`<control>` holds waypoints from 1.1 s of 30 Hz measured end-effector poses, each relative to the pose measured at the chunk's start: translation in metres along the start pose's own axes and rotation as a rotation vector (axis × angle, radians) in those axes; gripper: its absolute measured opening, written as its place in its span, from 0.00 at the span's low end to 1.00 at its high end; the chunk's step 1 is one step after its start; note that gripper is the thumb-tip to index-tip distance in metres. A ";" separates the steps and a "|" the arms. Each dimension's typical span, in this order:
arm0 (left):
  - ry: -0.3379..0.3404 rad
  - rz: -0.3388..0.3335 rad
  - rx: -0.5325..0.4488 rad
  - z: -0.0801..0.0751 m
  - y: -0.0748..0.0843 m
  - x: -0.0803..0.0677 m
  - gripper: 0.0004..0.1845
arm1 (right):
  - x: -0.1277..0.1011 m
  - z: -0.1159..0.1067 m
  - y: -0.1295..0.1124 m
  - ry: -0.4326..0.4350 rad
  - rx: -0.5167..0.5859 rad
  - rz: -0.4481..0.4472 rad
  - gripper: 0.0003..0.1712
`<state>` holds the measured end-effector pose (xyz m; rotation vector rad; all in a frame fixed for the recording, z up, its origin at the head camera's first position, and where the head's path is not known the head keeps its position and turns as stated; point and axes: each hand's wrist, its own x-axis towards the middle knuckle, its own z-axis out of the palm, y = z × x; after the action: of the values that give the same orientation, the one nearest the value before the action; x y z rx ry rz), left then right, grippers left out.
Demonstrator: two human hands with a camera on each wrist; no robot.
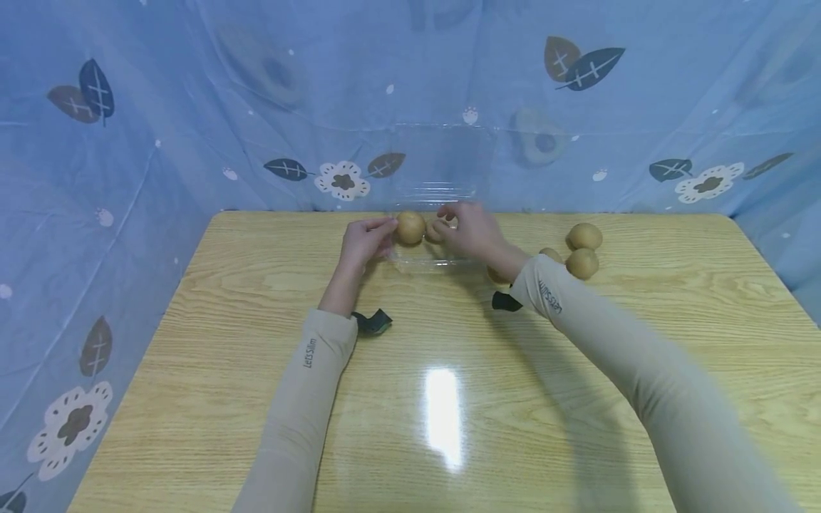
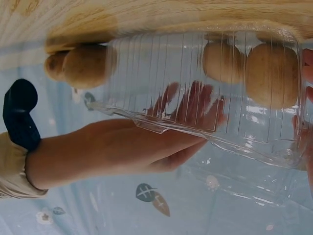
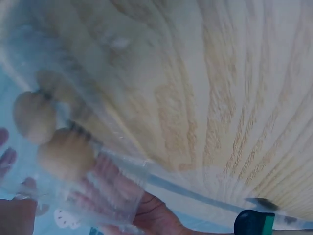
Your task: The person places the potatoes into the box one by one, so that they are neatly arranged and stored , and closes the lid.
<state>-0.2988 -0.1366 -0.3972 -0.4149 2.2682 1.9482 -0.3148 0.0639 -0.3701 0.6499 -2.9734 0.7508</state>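
Container: a clear plastic clamshell box (image 1: 431, 242) sits at the far middle edge of my desk (image 1: 449, 399), lid up against the blue curtain (image 1: 128, 142)
Hands: my left hand (image 1: 365, 241) and right hand (image 1: 471, 229) grip the box from either side, fingers curled on its walls
Inside: two brown kiwis (image 1: 410, 228) lie between my hands
Open room: the near desk is bare wood
Right side: more loose kiwis (image 1: 584, 249) lie near my right sleeve
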 end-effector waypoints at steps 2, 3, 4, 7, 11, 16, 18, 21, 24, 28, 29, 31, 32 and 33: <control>-0.001 0.002 0.001 0.000 0.000 0.000 0.20 | -0.003 -0.006 0.003 -0.008 0.002 -0.010 0.21; -0.001 0.004 0.001 0.000 0.000 0.000 0.20 | -0.005 -0.010 0.004 -0.008 -0.005 -0.020 0.21; 0.000 0.006 0.003 0.000 0.000 0.000 0.20 | -0.007 -0.013 0.007 -0.003 -0.014 -0.037 0.20; -0.002 0.009 0.004 0.001 -0.001 0.000 0.20 | -0.014 -0.024 0.014 0.010 -0.029 -0.085 0.19; -0.007 0.005 0.010 0.002 -0.002 0.001 0.20 | -0.024 -0.040 0.022 0.021 -0.064 -0.144 0.18; -0.004 0.004 0.014 0.001 -0.002 0.001 0.21 | -0.037 -0.064 0.031 -0.034 -0.154 -0.147 0.18; 0.001 0.002 0.010 0.000 -0.002 0.001 0.21 | -0.043 -0.072 0.035 -0.058 -0.188 -0.146 0.18; 0.004 -0.005 0.003 -0.001 -0.001 0.001 0.21 | -0.051 -0.083 0.041 -0.077 -0.206 -0.147 0.17; 0.007 -0.011 0.002 -0.002 -0.001 0.001 0.21 | -0.059 -0.092 0.049 -0.074 -0.230 -0.130 0.16; 0.011 -0.016 -0.002 -0.001 0.000 0.001 0.21 | -0.069 -0.102 0.061 -0.069 -0.260 -0.086 0.17; 0.013 -0.016 -0.004 -0.001 0.000 0.001 0.21 | -0.071 -0.104 0.065 -0.072 -0.270 -0.071 0.17; 0.010 -0.017 -0.007 0.000 0.000 0.001 0.21 | -0.076 -0.108 0.074 -0.092 -0.291 -0.036 0.19; 0.008 -0.018 -0.009 0.001 -0.001 0.002 0.21 | -0.078 -0.109 0.079 -0.101 -0.304 -0.016 0.19; 0.007 -0.019 -0.006 0.001 -0.001 0.002 0.21 | -0.080 -0.111 0.084 -0.110 -0.323 0.003 0.20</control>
<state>-0.3005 -0.1358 -0.3988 -0.4425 2.2544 1.9485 -0.2847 0.2129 -0.3187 0.6840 -3.0900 0.2299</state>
